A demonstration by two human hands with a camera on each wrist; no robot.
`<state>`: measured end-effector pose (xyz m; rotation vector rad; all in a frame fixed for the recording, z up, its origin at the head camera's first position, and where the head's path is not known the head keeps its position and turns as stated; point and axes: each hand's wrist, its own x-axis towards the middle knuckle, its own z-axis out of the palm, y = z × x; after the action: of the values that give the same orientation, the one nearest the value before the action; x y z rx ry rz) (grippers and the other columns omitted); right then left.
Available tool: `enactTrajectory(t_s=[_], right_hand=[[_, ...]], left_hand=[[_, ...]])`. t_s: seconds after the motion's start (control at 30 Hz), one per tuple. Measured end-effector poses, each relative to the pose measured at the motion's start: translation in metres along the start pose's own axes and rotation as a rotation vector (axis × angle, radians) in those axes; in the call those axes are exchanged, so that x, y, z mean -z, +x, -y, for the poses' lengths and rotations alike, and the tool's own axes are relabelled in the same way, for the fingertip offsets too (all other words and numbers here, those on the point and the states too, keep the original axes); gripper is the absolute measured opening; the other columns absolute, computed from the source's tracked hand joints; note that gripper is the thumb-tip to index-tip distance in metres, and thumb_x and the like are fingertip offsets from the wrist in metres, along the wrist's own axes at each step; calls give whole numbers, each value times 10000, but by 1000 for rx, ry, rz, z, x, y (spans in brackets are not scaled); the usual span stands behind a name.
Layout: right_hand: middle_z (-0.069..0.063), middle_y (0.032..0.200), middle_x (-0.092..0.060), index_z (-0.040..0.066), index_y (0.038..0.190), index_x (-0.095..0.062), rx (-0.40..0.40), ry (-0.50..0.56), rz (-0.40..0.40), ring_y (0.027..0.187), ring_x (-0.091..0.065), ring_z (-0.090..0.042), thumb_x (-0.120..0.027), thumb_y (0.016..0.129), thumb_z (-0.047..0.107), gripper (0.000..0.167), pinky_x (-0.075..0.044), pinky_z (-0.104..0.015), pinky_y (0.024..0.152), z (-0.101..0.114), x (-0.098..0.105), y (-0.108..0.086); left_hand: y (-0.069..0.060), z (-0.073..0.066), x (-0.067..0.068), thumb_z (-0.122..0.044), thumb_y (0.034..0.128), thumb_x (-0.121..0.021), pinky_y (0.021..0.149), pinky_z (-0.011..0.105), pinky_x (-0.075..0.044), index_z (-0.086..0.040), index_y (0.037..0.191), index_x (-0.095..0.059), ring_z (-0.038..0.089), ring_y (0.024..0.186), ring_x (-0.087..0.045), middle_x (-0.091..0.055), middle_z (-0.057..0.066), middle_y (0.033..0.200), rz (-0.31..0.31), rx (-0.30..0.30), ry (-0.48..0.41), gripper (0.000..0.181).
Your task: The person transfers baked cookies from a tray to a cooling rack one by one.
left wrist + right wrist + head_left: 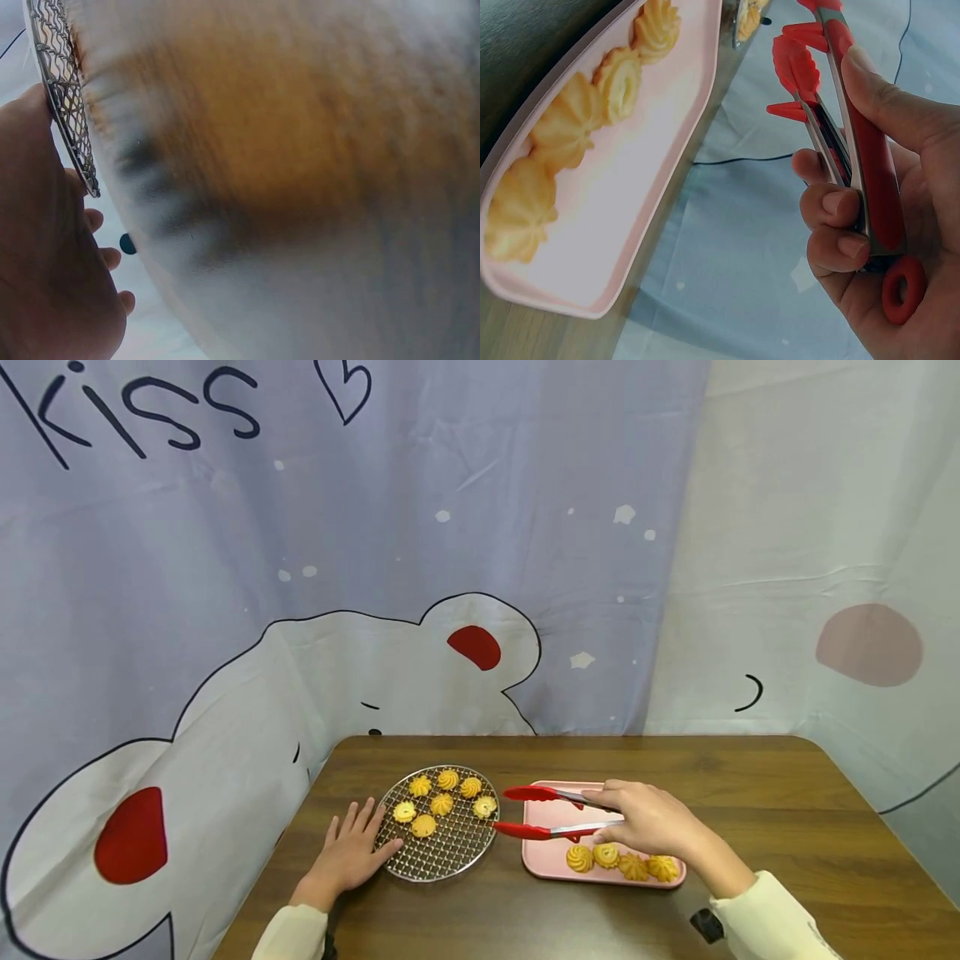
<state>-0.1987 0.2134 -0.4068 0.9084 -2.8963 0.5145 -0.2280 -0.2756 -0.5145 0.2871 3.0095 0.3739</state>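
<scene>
Red-tipped metal tongs [551,832] are gripped in my right hand [651,817], above the pink tray [543,856]; their arms stand apart with nothing between the tips. In the right wrist view, fingers and thumb curl round the tongs [870,157]. Along the tray's near edge lie several cookies [606,855]. My left hand [348,852] lies with fingers spread at the left rim of the round wire rack [450,858], thumb over the rim. Several cookies [442,804] sit on the rack, mostly in its far half. The left wrist view shows the hand [52,247] beside the rack's edge [67,112].
Both rack and tray stand on a brown wooden table [780,827], rack left, tray right, with a narrow gap between them. Behind the table hangs a printed curtain [585,568]. A small black object [707,925] shows by the right sleeve.
</scene>
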Motion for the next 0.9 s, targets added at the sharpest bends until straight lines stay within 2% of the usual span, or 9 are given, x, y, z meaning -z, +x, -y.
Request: enactTrajectory(t_s=[0.27,0.4,0.53,0.7,0.9], right_hand=[[-49,1267,-691,152,1336,-691,-20,-8,-5,1109,-679,-282,-819,836,406,575,-560,-482,872,-8,2,-18],[-41,1258,-685,149,1323,-698,-31,-9,-4,1059,-690,-254,-824,830,391,563,-564,-462,829,-11,6,-26],[26,1182,-689,155,1303,-710,-31,-11,-10,950,-688,-157,-822,822,417,559,-560,-402,759,-15,9,-33],[124,1035,-655,151,1305,-709,-20,2,-11,783,-550,-12,-827,817,402,562,-488,-300,667,-20,11,-42],[144,1027,-661,169,1319,-703,-24,1,-26,770,-516,7,-823,824,402,560,-461,-274,653,-25,14,-54]], left_hand=[[0,-1,-1,-589,1015,-478,1163,723,-60,-36,1581,-336,507,1510,-130,-218,236,1651,-26,-13,1,804],[0,0,-2,-573,1018,-488,1161,724,-56,-29,1576,-342,511,1507,-138,-224,241,1648,-33,-19,-3,793],[1,0,-2,-588,1014,-480,1163,723,-53,-33,1580,-337,508,1511,-128,-219,235,1651,-35,-20,-7,805],[0,0,-2,-582,1013,-491,1156,730,-54,-11,1569,-343,523,1499,-144,-236,261,1636,-44,-29,-9,811],[1,-2,-1,-599,1014,-470,1157,728,-40,-18,1582,-319,519,1507,-116,-210,254,1647,-27,-27,-18,826]])
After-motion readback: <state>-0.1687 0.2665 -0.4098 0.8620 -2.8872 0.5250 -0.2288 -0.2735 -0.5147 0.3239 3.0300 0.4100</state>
